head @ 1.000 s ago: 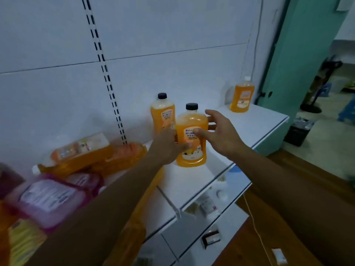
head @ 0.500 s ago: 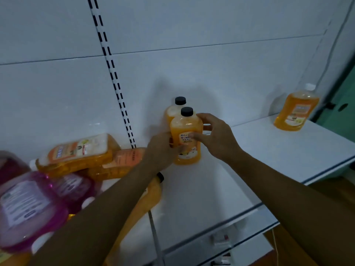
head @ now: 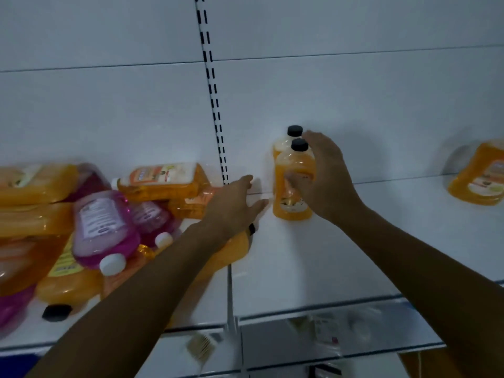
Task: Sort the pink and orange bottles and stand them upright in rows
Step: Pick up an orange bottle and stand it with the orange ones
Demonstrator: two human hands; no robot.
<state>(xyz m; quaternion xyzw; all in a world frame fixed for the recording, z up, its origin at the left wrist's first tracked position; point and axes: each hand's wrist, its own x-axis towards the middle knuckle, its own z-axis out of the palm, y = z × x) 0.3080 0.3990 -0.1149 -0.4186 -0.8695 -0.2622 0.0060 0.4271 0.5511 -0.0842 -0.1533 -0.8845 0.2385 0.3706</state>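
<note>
Two orange bottles with black caps stand upright near the back wall, one behind the other. My right hand (head: 324, 184) holds the front orange bottle (head: 293, 192), thumb across its label and fingers reaching up past its cap. The rear orange bottle (head: 281, 144) is mostly hidden behind it. My left hand (head: 234, 205) hovers open just left of the bottles, apart from them and holding nothing. To the left lies a jumbled pile: pink bottles (head: 106, 227) with white caps and several orange bottles (head: 163, 178) on their sides.
Another orange bottle (head: 480, 175) stands at the far right of the white shelf (head: 313, 271). A slotted rail (head: 211, 85) runs up the white back wall. A lower shelf (head: 327, 334) holds small packets. A black cap (head: 56, 312) lies near the front edge.
My left hand has let go of the front orange bottle and drawn back to the left. My right hand stays on it. The view has swung left toward the pile.
</note>
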